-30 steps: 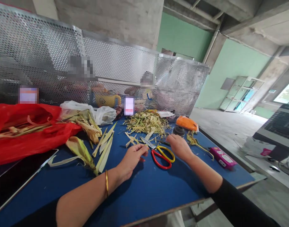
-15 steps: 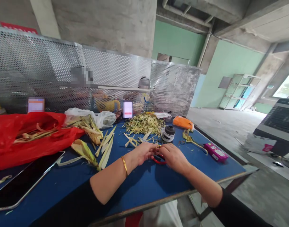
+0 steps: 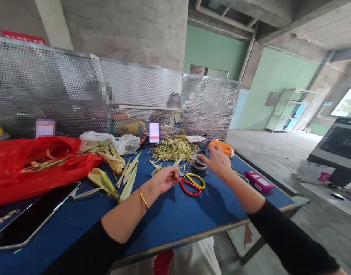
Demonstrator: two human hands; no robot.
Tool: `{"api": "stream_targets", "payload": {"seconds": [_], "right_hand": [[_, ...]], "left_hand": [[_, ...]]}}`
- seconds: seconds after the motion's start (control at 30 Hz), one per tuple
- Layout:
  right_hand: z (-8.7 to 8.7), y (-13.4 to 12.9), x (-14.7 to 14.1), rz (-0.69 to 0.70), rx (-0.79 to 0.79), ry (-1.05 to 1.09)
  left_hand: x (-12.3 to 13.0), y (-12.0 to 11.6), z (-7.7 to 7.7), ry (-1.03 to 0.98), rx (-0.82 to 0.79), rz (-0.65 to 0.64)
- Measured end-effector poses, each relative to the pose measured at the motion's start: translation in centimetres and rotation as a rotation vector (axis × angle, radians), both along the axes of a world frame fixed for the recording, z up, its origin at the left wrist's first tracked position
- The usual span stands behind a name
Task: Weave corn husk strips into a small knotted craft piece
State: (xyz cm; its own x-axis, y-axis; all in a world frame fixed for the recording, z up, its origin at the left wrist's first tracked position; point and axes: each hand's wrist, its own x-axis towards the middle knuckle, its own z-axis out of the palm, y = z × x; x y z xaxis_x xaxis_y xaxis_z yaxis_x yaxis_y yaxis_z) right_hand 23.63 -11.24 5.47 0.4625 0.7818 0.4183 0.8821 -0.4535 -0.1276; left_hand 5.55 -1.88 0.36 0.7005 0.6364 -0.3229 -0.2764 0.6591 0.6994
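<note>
My left hand (image 3: 167,179) is closed in a pinch over the blue table, with a small pale yellowish tip at its fingers; what it holds is too small to name. Just right of it lies a pair of scissors (image 3: 196,176) with one red and one yellow handle, its blades partly hidden near my left fingers. My right hand (image 3: 220,160) is raised beside a dark spool of thread (image 3: 198,162), thumb and fingers apart. Part of the spool is covered by my thumb. Behind both hands rises a heap of shredded corn husk (image 3: 175,148).
Corn husk strips (image 3: 130,179) and a green-yellow husk (image 3: 102,181) lie left, beside a red plastic bag (image 3: 49,179) and a large tablet (image 3: 34,217). An orange packet (image 3: 225,147) and a purple pack (image 3: 258,181) are at right. A perforated metal screen (image 3: 141,84) stands behind; people sit beyond.
My hands have parted. The right hand has moved up and right to the spool, uncovering the scissors. My left hand has shifted slightly left, still pinched.
</note>
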Motion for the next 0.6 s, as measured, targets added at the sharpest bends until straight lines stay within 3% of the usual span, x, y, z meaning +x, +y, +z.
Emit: {"api": "stream_targets", "payload": {"seconds": [0.1, 0.2, 0.33, 0.43, 0.6], "right_hand": [[1.4, 3.6, 1.0, -0.084, -0.280, 0.015], [1.8, 5.6, 1.7, -0.056, -0.379, 0.039], [2.8, 6.0, 3.5, 0.013, -0.488, 0.065], [3.2, 5.7, 4.7, 0.053, -0.510, 0.074], [1.7, 5.7, 4.5, -0.071, -0.449, 0.052]], "left_hand": [[-0.4, -0.1, 0.5, 0.049, 0.000, 0.011], [-0.7, 0.1, 1.0, 0.058, 0.001, 0.039], [-1.2, 1.2, 1.3, 0.052, -0.012, 0.103], [-1.4, 1.9, 1.5, 0.032, -0.026, 0.149], [-2.2, 2.2, 2.3, -0.021, -0.030, 0.184]]}}
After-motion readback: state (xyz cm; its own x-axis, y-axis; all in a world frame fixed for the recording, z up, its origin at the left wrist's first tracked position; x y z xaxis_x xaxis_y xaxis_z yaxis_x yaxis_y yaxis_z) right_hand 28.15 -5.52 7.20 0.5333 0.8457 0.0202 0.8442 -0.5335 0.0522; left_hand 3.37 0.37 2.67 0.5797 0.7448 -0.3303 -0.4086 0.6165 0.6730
